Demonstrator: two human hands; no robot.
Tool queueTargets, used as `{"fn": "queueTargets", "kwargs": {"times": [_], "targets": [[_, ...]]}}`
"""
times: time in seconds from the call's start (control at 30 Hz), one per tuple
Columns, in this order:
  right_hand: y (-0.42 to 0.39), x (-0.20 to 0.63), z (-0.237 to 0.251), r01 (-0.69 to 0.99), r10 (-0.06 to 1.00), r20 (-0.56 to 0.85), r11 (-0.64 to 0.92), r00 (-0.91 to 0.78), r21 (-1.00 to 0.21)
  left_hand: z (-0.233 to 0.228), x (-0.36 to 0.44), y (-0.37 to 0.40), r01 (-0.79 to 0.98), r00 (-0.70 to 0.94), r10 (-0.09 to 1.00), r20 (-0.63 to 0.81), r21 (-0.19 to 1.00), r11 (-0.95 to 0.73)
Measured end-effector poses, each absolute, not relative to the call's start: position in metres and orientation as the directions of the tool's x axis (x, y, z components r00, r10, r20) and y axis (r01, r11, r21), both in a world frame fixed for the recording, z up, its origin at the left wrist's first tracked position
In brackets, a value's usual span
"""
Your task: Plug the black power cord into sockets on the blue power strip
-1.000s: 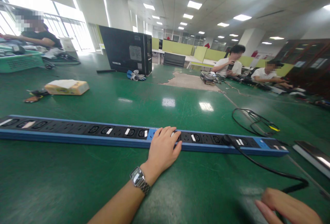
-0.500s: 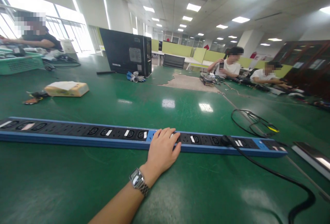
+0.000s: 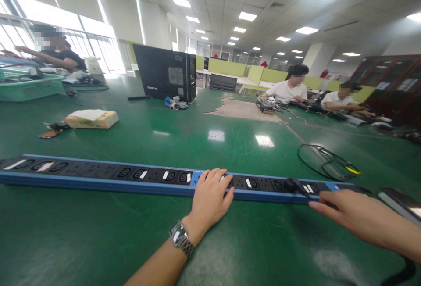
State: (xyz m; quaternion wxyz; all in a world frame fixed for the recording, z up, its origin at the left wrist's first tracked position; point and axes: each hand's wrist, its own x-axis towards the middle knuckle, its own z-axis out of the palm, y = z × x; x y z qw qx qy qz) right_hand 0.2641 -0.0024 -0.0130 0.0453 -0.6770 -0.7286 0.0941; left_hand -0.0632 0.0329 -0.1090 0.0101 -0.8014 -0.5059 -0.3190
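A long blue-and-black power strip (image 3: pixel 138 183) with rows of sockets lies across the green table. My left hand (image 3: pixel 210 194), wearing a metal-banded watch (image 3: pixel 181 237), grips the strip near its middle, fingers over the top and thumb at the near side. To the right, a black plug (image 3: pixel 292 185) sits in one of the sockets, its cable (image 3: pixel 403 273) partly hidden behind my right arm. Just right of that plug is my right hand (image 3: pixel 345 211), thumb and forefinger apart, close to the cable. Whether it touches the cable is unclear.
Beyond the strip are a tissue pack (image 3: pixel 92 119), a black computer case (image 3: pixel 164 73), gloves (image 3: pixel 176 103) and a coiled black cable (image 3: pixel 324 161). A dark flat device (image 3: pixel 399 201) lies at right. A green basket (image 3: pixel 31 88) stands at left. Three people sit around the table.
My right hand has come into view from the right, towards the plug and its cable. My left hand stays on the strip. The view has shifted slightly.
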Motion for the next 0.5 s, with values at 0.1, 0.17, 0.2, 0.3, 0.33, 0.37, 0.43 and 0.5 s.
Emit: {"fn": "queueTargets", "kwargs": {"times": [0.1,0.17,0.2,0.3,0.33,0.37,0.43,0.5], "targets": [[-0.003,0.258,-0.036,0.971,0.967,-0.235,0.045,-0.101,-0.233,-0.109,-0.063,0.033,0.816,0.286,0.81,0.511,0.314,-0.486],[-0.01,0.26,-0.049,0.939,0.965,-0.244,0.003,-0.093,-0.344,-0.109,-0.063,0.032,0.814,0.29,0.812,0.507,0.315,-0.488],[-0.013,0.262,-0.054,0.915,0.958,-0.279,-0.054,-0.066,-0.4,-0.109,-0.063,0.033,0.814,0.292,0.812,0.505,0.314,-0.488],[-0.016,0.267,-0.058,0.782,0.867,-0.497,-0.327,0.026,-0.53,-0.11,-0.063,0.033,0.817,0.293,0.814,0.502,0.311,-0.486],[-0.014,0.267,-0.057,0.72,0.826,-0.564,-0.404,0.021,-0.564,-0.111,-0.063,0.033,0.817,0.294,0.813,0.503,0.31,-0.487],[-0.013,0.266,-0.056,0.653,0.798,-0.603,-0.453,-0.007,-0.607,-0.111,-0.063,0.033,0.817,0.294,0.812,0.505,0.309,-0.488],[-0.009,0.262,-0.054,0.508,0.773,-0.63,-0.514,-0.076,-0.691,-0.111,-0.063,0.034,0.816,0.295,0.809,0.509,0.306,-0.49],[-0.007,0.255,-0.055,0.362,0.744,-0.661,-0.593,-0.096,-0.719,-0.111,-0.063,0.034,0.816,0.295,0.806,0.512,0.304,-0.492]]}}
